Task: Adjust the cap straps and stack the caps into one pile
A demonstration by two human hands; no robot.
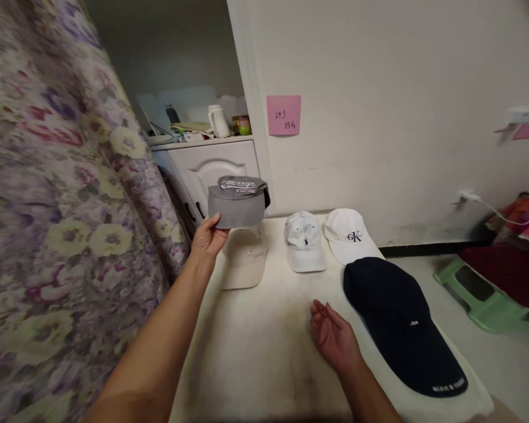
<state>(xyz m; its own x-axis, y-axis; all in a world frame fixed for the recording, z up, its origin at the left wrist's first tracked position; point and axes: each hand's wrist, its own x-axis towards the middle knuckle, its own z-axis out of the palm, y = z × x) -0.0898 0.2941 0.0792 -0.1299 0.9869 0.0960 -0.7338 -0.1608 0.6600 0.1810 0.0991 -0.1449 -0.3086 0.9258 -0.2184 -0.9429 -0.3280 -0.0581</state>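
Observation:
My left hand (209, 236) pinches the brim of a grey cap (238, 202) with white lettering, raised above the table's far left part. Under it, partly hidden, a beige cap (244, 264) lies on the cloth-covered table (255, 352). My right hand (335, 338) is held palm up with loosely curled fingers apart and nothing in them, over the table's middle. Beyond it lie a pale blue cap (305, 244) with a small dark logo and a white cap (347, 235) marked CK. The large navy cap (397, 317) rests to the right of my right hand.
A floral curtain (79, 235) hangs along the left. Behind the table stand a white cabinet (220, 158) with a white jug (219, 121) on top, and a wall bearing a pink note (284, 115). At the right is a green stool (489, 294).

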